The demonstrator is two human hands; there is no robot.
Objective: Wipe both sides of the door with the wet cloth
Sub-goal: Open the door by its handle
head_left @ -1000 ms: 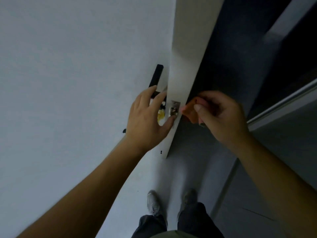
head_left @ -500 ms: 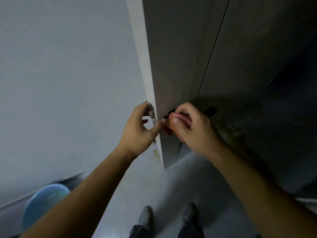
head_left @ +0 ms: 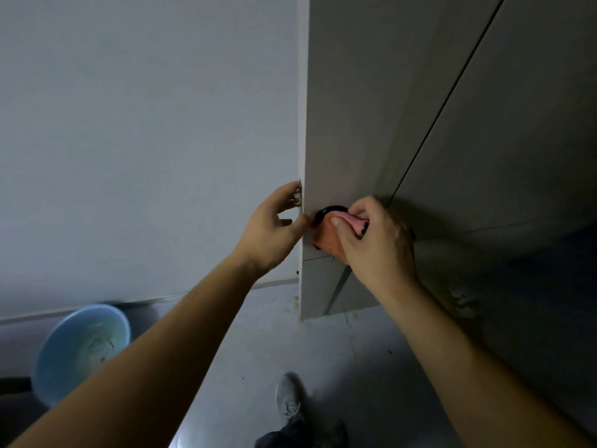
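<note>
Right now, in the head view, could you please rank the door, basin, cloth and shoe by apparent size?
1. door
2. basin
3. cloth and shoe: they look alike; the right hand covers part of the cloth, so I will not rank them.

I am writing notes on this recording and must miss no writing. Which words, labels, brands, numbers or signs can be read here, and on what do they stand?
None: no text can be read in this view.
The door, black handle, cloth and blue basin show no letters, numbers or signs.
The shoe is too dark and small to tell.
</note>
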